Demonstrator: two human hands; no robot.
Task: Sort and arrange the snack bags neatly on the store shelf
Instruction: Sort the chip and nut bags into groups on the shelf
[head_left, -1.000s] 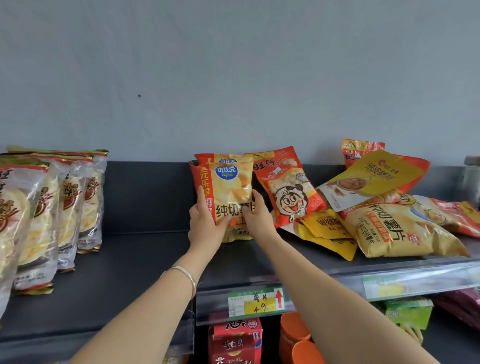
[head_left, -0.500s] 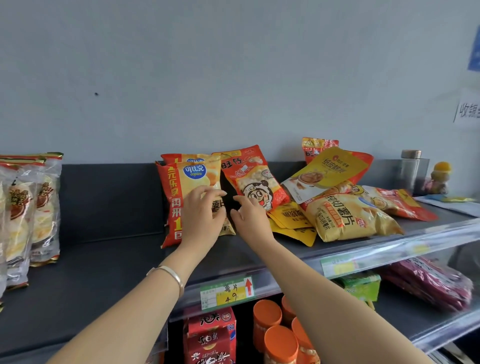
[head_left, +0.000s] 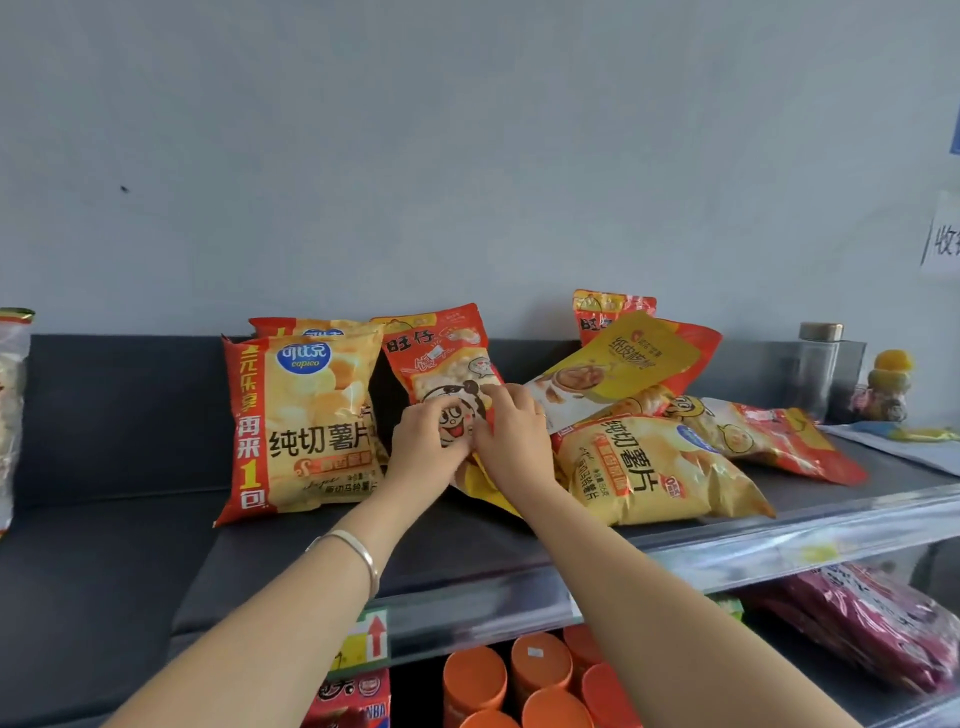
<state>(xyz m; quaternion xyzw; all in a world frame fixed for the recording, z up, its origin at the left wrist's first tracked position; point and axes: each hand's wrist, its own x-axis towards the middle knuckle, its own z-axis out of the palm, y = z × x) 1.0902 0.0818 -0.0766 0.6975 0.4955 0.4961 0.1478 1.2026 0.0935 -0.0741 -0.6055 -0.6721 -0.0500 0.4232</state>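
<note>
On the dark shelf two yellow chip bags stand upright, one behind the other, left of centre. Beside them leans a red cartoon-face snack bag. My left hand and my right hand both grip the lower part of this red bag, fingers curled on its front. A flat yellow pouch lies under my hands. To the right, a pile holds another yellow chip bag, a yellow-red pouch, a red bag at the back and a red-yellow bag.
Clear-wrapped snack bags stand at the far left edge. A glass jar and a small yellow figure sit at the shelf's right end. Below are orange-lidded cups, red boxes and dark pink bags. A price tag is on the shelf rail.
Both hands left the yellow chip bags, which now stand upright on their own, and moved right onto the red cartoon-face bag. The camera view shifted to the right.
</note>
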